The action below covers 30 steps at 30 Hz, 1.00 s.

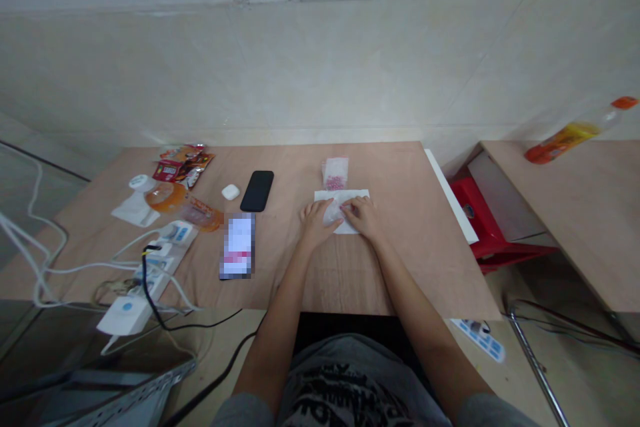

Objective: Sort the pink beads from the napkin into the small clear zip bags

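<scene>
A white sheet of paper point(353, 229) lies on the wooden table, with a small clear plastic bag point(331, 213) on it between my hands. My left hand point(316, 221) rests over the sheet's left side, its fingers stretched out and apart, the thumb along the bag's lower edge. From the right, my right hand point(363, 215) reaches in with its fingertips pinched together at the bag's edge. Any tiny item inside that pinch is too small to make out. Just beyond the paper lies another clear bag point(335, 173) with small pink pieces gathered at its near end.
To the left are a black phone point(257, 191), a lit phone point(238, 247), a white case point(231, 192), an orange drink bottle point(183, 205), snack packets point(183, 163) and a power strip point(150, 280) with cables. Right, a red stool point(480, 220) stands between tables; another bottle point(570, 140) is beyond.
</scene>
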Available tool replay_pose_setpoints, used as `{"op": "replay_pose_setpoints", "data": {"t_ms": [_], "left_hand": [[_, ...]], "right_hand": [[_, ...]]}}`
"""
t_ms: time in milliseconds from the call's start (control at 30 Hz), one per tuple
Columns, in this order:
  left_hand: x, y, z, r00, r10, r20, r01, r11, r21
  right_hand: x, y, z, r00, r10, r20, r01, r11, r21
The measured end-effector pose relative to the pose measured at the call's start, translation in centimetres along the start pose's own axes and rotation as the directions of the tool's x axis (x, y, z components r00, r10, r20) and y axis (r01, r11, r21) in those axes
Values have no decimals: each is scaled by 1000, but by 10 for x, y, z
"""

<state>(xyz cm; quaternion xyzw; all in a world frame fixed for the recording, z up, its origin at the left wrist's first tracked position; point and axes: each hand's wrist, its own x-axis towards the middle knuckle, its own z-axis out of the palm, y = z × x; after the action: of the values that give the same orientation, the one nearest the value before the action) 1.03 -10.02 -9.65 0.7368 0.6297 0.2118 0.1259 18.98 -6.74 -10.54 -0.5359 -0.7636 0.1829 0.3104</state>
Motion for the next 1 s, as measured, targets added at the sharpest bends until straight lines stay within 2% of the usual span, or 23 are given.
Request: {"op": "replay_pose_setpoints", "data": {"t_ms": [233,400,600,867,1000], "left_hand": [[0,0,0,1000,-6,2,5,1000,5],[0,2,-3,1000,-9,13,9,1000,4],[0,5,-6,998,-40,47,39,999,15],[1,6,-6,999,-31,33,31,999,8],[0,7,-6,999,-38,34,38,999,4]], "right_hand": [[1,2,1,998,-47,33,45,998,36],[1,-1,-3,995,-35,89,34,999,18],[0,-2,-3,996,-32,87,32,999,7],[0,-4,-2,999,18,28,-14,991,-131],[-1,-3,0,999,11,41,-3,984,-180]]}}
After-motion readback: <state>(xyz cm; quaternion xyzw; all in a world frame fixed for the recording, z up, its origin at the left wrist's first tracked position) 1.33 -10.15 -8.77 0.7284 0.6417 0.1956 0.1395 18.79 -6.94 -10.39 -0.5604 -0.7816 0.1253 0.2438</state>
